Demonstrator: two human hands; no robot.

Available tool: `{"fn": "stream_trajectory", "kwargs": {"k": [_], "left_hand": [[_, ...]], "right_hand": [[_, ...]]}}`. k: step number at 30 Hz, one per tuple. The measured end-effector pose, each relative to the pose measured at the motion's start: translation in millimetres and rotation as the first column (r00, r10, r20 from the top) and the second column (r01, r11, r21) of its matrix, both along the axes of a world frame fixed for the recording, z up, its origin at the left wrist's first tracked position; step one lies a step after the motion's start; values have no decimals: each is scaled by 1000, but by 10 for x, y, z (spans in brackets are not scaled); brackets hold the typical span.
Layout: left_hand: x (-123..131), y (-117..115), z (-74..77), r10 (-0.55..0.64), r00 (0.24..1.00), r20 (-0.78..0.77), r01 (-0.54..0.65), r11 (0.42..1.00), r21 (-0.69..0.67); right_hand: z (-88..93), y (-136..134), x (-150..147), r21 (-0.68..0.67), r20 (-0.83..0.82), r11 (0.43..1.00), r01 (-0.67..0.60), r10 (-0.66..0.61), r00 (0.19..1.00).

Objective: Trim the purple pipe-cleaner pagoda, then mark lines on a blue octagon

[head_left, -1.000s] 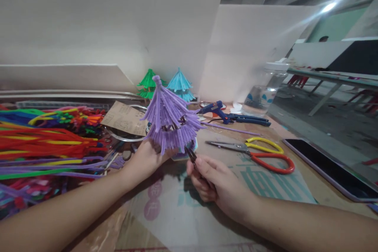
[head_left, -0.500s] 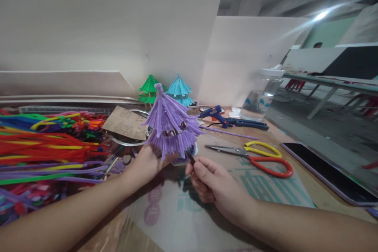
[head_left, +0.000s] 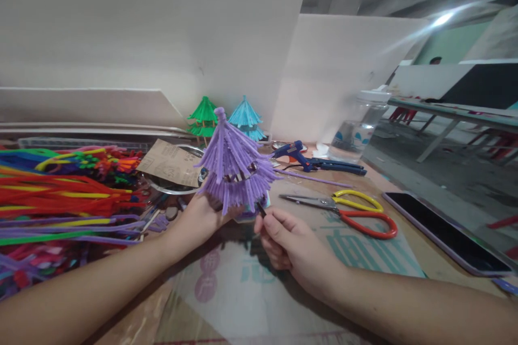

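A purple two-tiered pavilion [head_left: 238, 164] made of fuzzy pipe cleaners stands upright in front of me. My left hand [head_left: 204, 215] grips it low on its left side, with most fingers hidden behind the lower roof. In my right hand [head_left: 285, 237], thumb and fingers pinch a thin dark tool [head_left: 261, 210]. Its tip reaches the lower roof's front right edge; whether it touches cannot be made out. Under the roof, part of a pale base shows. Behind stand a green pavilion [head_left: 203, 116] and a light blue pavilion [head_left: 245, 116] of similar form.
Scissors [head_left: 343, 207] with red and yellow handles lie on the right, beside a phone [head_left: 445, 232]. Behind them are a blue glue gun [head_left: 294, 152], dark blue pliers [head_left: 338, 165] and a clear bottle [head_left: 356, 124]. Colourful pipe cleaners [head_left: 60, 194] cover the left side.
The view has shifted slightly, so the table things sit a little higher in the picture. Both hands keep their hold, and the pavilion has barely moved between them.
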State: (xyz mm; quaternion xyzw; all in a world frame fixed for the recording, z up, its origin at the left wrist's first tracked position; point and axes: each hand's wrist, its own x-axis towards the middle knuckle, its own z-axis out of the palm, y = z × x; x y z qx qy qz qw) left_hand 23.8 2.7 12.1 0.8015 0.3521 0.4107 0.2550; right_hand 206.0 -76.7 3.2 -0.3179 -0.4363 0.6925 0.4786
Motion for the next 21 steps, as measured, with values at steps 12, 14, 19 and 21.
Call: {"fn": "stream_trajectory", "kwargs": {"k": [12, 14, 19, 21], "left_hand": [[31, -17, 29, -24, 1000, 12, 24, 998, -51], [33, -16, 27, -16, 1000, 14, 16, 999, -48], [36, -23, 29, -29, 999, 22, 30, 998, -54], [36, -27, 32, -22, 999, 29, 24, 998, -53]], "right_hand": [[4, -12, 14, -1, -16, 1000, 11, -11, 1000], [1, -6, 11, 1, -5, 1000, 15, -15, 1000], [-5, 13, 15, 4, -10, 1000, 19, -19, 1000], [-6, 14, 19, 1, -22, 1000, 18, -18, 1000]]}}
